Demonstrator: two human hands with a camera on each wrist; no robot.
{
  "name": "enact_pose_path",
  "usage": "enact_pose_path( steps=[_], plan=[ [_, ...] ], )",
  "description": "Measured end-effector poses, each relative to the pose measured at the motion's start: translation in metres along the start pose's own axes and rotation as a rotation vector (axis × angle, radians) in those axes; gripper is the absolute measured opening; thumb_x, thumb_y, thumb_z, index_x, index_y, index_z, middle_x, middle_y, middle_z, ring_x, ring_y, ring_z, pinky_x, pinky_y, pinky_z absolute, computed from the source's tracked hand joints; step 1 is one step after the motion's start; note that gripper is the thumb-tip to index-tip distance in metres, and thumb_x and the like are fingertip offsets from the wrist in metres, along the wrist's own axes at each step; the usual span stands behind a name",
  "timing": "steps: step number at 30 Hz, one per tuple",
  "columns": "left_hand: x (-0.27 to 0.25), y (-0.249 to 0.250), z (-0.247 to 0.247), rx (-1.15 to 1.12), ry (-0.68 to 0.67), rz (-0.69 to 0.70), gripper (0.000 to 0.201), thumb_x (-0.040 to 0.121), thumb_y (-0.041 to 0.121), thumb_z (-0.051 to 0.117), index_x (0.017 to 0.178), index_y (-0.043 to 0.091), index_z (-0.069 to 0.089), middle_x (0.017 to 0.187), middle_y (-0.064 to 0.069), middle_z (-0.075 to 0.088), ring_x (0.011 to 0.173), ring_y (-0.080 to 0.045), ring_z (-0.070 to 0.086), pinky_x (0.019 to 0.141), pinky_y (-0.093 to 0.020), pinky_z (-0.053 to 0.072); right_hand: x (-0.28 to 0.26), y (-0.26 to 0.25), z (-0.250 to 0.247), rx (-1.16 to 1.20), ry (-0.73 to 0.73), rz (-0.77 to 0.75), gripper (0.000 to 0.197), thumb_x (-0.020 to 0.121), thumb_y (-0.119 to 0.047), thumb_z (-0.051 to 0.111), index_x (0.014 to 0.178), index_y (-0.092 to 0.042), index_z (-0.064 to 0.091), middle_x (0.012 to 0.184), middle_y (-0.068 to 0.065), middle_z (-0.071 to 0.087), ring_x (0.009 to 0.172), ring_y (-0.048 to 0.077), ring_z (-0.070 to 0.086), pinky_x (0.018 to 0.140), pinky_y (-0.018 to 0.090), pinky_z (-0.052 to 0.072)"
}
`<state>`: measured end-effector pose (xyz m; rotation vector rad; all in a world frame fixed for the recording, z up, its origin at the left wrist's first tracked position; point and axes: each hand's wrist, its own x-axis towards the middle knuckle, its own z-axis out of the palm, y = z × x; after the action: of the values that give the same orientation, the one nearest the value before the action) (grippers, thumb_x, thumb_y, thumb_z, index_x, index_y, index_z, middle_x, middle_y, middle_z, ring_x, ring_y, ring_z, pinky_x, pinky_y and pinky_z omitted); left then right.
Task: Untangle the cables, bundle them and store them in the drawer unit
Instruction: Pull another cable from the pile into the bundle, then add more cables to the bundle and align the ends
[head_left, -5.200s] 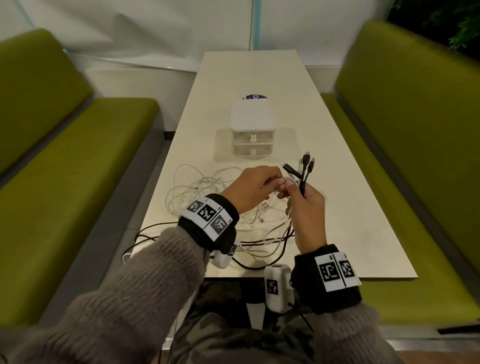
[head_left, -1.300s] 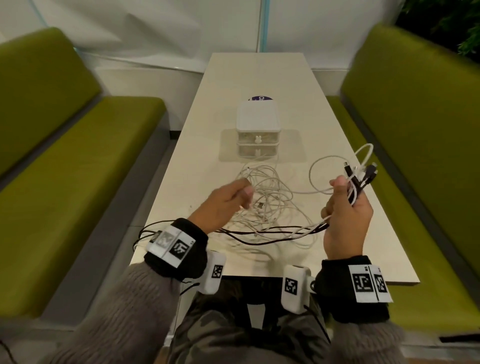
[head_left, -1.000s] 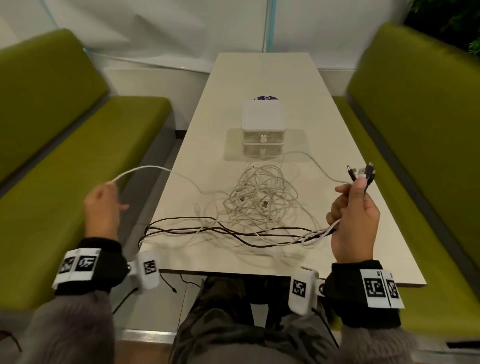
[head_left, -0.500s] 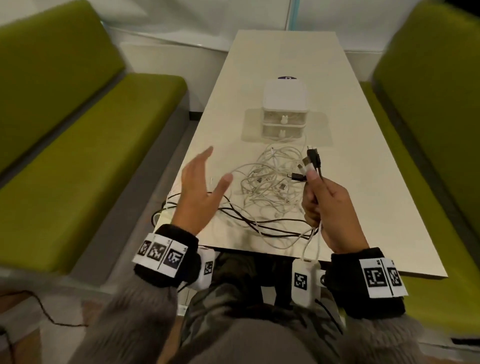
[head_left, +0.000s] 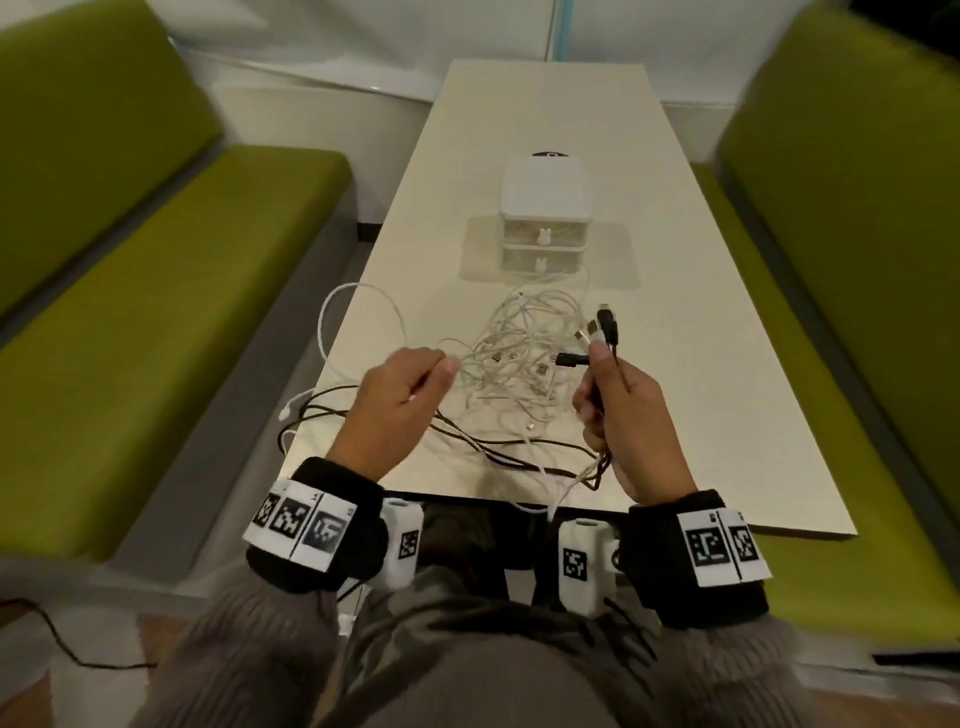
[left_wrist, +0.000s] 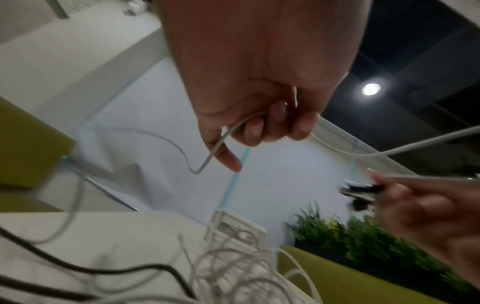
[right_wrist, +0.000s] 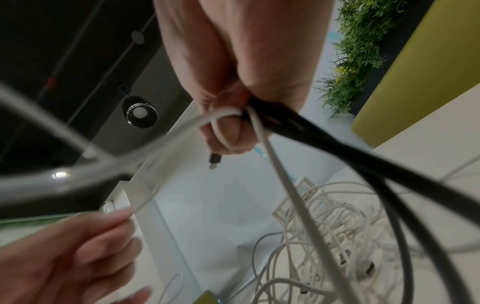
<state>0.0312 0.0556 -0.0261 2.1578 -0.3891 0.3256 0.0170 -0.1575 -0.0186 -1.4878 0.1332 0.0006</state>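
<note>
A tangle of thin white cables (head_left: 524, 358) lies on the cream table (head_left: 675, 364), in front of a white two-drawer unit (head_left: 544, 213) with both drawers closed. Black cables (head_left: 467, 441) run across the near edge. My right hand (head_left: 618, 400) grips a bunch of black and white cable ends (head_left: 602, 332), plugs sticking up; the right wrist view shows the fingers (right_wrist: 228, 131) curled round black and white cords (right_wrist: 311, 131). My left hand (head_left: 405, 395) pinches one white cable (left_wrist: 221, 139), whose loop (head_left: 358, 322) arcs out over the table's left edge.
Green bench seats (head_left: 156, 312) flank the table on both sides (head_left: 857, 260). A dark round sticker (head_left: 548, 154) shows behind the drawer unit. The far half of the table holds nothing else. A black cord (head_left: 62, 644) lies on the floor at lower left.
My left hand, open half a second ago, has closed on a white cable and a loop now stands out to the left. The right hand keeps its bunch of cable ends.
</note>
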Motion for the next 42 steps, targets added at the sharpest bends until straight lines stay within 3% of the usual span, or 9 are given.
enact_pose_path(
  steps=[4,9,13,16,19,23,27,31,42],
  plan=[
    [0.004,-0.043,-0.044,0.300,0.244,-0.309,0.039,0.089,0.031,0.048,0.067,0.001,0.058,0.061,-0.022,0.053,0.062,-0.021,0.045,0.059,-0.030,0.041,0.000,-0.005,-0.007,0.097,0.007,0.013,0.041,0.100,-0.041,0.038,0.069,-0.015,0.043,0.048,-0.006,0.036,0.041,0.008,0.021,0.039,0.017,0.019],
    [0.002,-0.062,-0.056,0.660,0.178,-0.658,0.024,0.090,0.026,0.050,0.105,0.015,0.064,0.112,-0.018,0.053,0.113,-0.037,0.037,0.101,-0.059,0.028,-0.004,-0.005,0.010,0.325,-0.120,0.070,0.026,0.102,-0.023,0.032,0.080,-0.016,0.042,0.052,-0.006,0.038,0.040,0.006,0.022,0.040,0.018,0.020],
    [0.001,-0.032,-0.033,0.602,0.160,-0.260,0.042,0.092,0.043,0.047,0.123,0.015,0.054,0.128,-0.014,0.050,0.123,-0.033,0.038,0.106,-0.047,0.023,-0.007,-0.005,0.021,0.409,-0.130,0.113,0.024,0.098,-0.015,0.028,0.083,-0.016,0.045,0.052,-0.006,0.037,0.040,0.006,0.022,0.041,0.020,0.020],
    [-0.002,0.016,-0.003,0.082,-0.258,-0.082,0.057,0.089,0.051,0.043,0.137,0.021,0.040,0.137,0.009,0.044,0.128,-0.004,0.036,0.107,-0.022,0.026,-0.008,-0.005,0.027,0.471,-0.124,0.098,0.024,0.099,-0.013,0.027,0.085,-0.015,0.046,0.053,-0.005,0.037,0.042,0.007,0.025,0.042,0.019,0.024],
    [-0.011,0.043,0.042,-0.154,-0.545,-0.088,0.045,0.087,0.055,0.049,0.124,0.032,0.039,0.109,0.028,0.050,0.100,0.020,0.046,0.089,-0.011,0.037,-0.011,-0.007,0.031,0.516,-0.126,0.052,0.023,0.101,-0.013,0.028,0.087,-0.012,0.046,0.056,-0.003,0.039,0.045,0.009,0.031,0.044,0.020,0.031],
    [-0.012,0.037,0.069,-0.385,-0.502,-0.167,0.037,0.084,0.050,0.048,0.106,0.021,0.053,0.085,0.010,0.063,0.080,-0.003,0.061,0.080,-0.026,0.050,-0.014,-0.009,0.025,0.489,-0.116,-0.025,0.023,0.103,-0.019,0.034,0.088,-0.012,0.050,0.062,-0.004,0.045,0.056,0.011,0.043,0.056,0.021,0.046],
    [-0.011,0.033,0.065,-0.241,-0.515,-0.083,0.021,0.094,0.035,0.050,0.081,0.019,0.052,0.062,0.012,0.054,0.054,-0.002,0.050,0.056,-0.017,0.041,-0.013,-0.016,0.016,0.606,-0.015,-0.065,0.024,0.102,-0.017,0.032,0.085,-0.011,0.048,0.057,-0.006,0.044,0.049,0.007,0.038,0.054,0.019,0.044],
    [-0.018,-0.001,0.046,0.186,-0.459,-0.040,0.031,0.091,0.037,0.049,0.067,0.018,0.043,0.052,0.006,0.039,0.054,-0.015,0.044,0.053,-0.029,0.028,-0.014,-0.036,-0.013,0.677,0.085,-0.181,0.027,0.103,-0.015,0.030,0.081,-0.017,0.046,0.056,-0.009,0.040,0.048,0.006,0.028,0.046,0.017,0.028],
    [-0.009,-0.100,-0.049,0.642,-0.212,-0.471,0.031,0.085,0.021,0.061,0.059,0.019,0.044,0.059,-0.004,0.051,0.064,-0.028,0.051,0.060,-0.031,0.034,-0.014,-0.048,-0.058,0.713,0.305,-0.336,0.027,0.103,-0.014,0.031,0.082,-0.019,0.047,0.058,-0.009,0.039,0.048,0.006,0.026,0.047,0.017,0.028]
  ],
)
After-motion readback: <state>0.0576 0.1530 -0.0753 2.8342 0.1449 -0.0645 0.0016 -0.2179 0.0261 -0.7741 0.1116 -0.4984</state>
